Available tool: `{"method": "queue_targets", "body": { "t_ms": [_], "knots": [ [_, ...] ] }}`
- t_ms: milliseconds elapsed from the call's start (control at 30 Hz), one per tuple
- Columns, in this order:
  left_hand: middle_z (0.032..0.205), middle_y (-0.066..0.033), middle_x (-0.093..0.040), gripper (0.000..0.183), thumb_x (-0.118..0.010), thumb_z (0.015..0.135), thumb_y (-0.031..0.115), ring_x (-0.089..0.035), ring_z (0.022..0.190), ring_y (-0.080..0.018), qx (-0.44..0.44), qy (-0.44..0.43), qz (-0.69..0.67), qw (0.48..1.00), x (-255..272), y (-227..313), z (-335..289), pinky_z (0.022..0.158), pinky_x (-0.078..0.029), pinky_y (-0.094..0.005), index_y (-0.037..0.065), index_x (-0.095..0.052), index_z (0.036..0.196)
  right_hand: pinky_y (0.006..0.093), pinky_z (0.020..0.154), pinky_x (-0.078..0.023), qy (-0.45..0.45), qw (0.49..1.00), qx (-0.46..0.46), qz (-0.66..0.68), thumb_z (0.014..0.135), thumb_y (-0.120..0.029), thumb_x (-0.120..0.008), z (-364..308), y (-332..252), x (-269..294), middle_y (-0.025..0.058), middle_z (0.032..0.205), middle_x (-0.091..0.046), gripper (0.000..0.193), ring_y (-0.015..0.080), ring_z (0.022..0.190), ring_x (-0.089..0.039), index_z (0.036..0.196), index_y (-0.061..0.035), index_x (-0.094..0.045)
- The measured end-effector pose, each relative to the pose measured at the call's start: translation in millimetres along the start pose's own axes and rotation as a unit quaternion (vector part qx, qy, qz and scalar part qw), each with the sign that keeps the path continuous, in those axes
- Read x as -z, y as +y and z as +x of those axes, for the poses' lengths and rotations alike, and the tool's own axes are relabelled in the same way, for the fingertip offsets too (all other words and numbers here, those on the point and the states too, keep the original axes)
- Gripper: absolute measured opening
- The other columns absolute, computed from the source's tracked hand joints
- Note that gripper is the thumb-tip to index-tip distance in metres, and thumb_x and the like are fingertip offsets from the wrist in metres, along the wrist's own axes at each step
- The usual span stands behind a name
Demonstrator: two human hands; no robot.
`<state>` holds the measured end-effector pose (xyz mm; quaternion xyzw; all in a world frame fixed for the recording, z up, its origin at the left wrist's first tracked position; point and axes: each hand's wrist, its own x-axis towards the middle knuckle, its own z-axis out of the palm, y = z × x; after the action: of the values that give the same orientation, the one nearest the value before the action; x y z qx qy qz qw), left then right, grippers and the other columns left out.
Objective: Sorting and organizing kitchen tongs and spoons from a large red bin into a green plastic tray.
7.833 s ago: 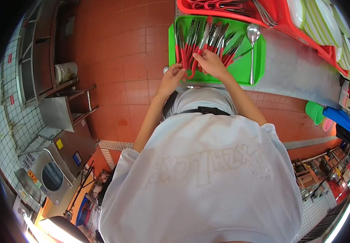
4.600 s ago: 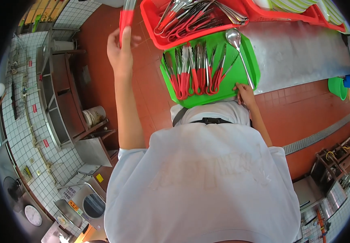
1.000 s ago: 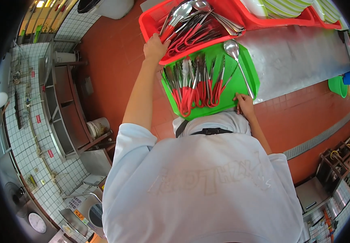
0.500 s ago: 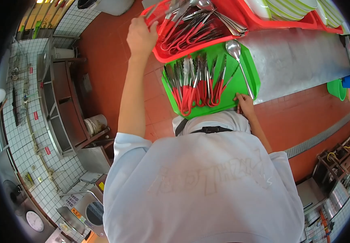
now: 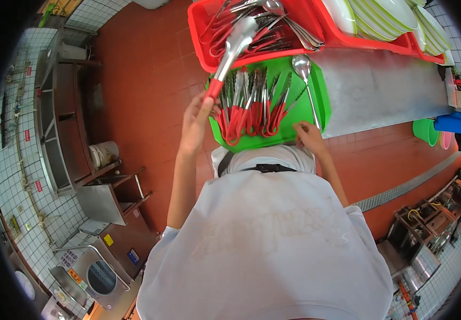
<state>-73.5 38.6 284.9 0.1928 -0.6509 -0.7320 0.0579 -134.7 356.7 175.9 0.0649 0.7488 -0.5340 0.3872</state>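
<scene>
Red-brown tiles covered the floor (image 5: 150, 80), and a shiny metal worktop (image 5: 385, 85) stood in front of us. By its near edge, toward the left end, sat the green tray (image 5: 321, 88). Just behind the tray sat the red basket (image 5: 281, 55) with a messy heap of metal tools (image 5: 265, 36). Farther right, white plates (image 5: 369, 18) with green edges stood in more red plastic.

A moment before, our left hand (image 5: 195, 124) was up by the basket's left side. Now it had come back to the tray's left edge, holding the red-handled tongs (image 5: 227, 65). Its fingers were wrapped closed around the red end, and the silver tips pointed up over the basket. So this pair was in the air, apart from the row of tongs (image 5: 235, 120) on the tray.

Our right hand (image 5: 309, 136) was at the tray's near right corner, fingers bent; we could not tell if they gripped it. A big spoon (image 5: 302, 65) lay along the tray's right edge.
</scene>
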Motion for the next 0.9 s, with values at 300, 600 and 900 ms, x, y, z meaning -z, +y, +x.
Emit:
{"method": "queue_targets", "body": {
  "t_ms": [300,600,900],
  "knots": [
    [0.096,-0.0052,-0.061,0.04,-0.051,0.097,0.032,-0.057,0.082,-0.0114,0.155,-0.172,-0.047,0.972,-37.9,-12.8,-31.9,0.07,-0.044,-0.0259,-0.001,-0.053,0.119,0.0244,0.05,-0.046,-0.18,0.977,0.112,0.04,0.092,-0.03,-0.06,-38.6,-102.3,-37.8,0.0053,0.081,-0.058,0.036,0.0117,0.06,-0.058,0.111,-0.0002,-0.055],
    [0.103,-0.0043,-0.06,0.047,-0.057,0.094,0.035,-0.057,0.088,-0.011,0.16,-0.227,-0.038,0.96,-63.5,-20.9,-42.4,0.07,-0.044,-0.0254,-0.001,-0.051,0.123,0.0251,0.049,-0.045,-0.134,0.974,0.132,0.13,0.091,-0.03,-0.06,-45.5,-93.2,-41.4,0.0053,0.086,-0.057,0.038,0.0108,0.063,-0.056,0.113,-0.0009,-0.051],
    [0.105,-0.0043,-0.061,0.046,-0.055,0.094,0.037,-0.057,0.094,-0.0124,0.196,-0.26,-0.002,0.946,-60.9,-59.1,-43.8,0.078,-0.046,-0.0276,0.0,-0.053,0.123,0.0301,0.057,-0.05,0.01,0.994,0.094,-0.056,0.078,-0.044,-0.071,-39.3,-95.2,-54.0,0.0093,0.082,-0.063,0.05,0.0166,0.068,-0.061,0.097,0.0016,-0.062]
  ]
}}
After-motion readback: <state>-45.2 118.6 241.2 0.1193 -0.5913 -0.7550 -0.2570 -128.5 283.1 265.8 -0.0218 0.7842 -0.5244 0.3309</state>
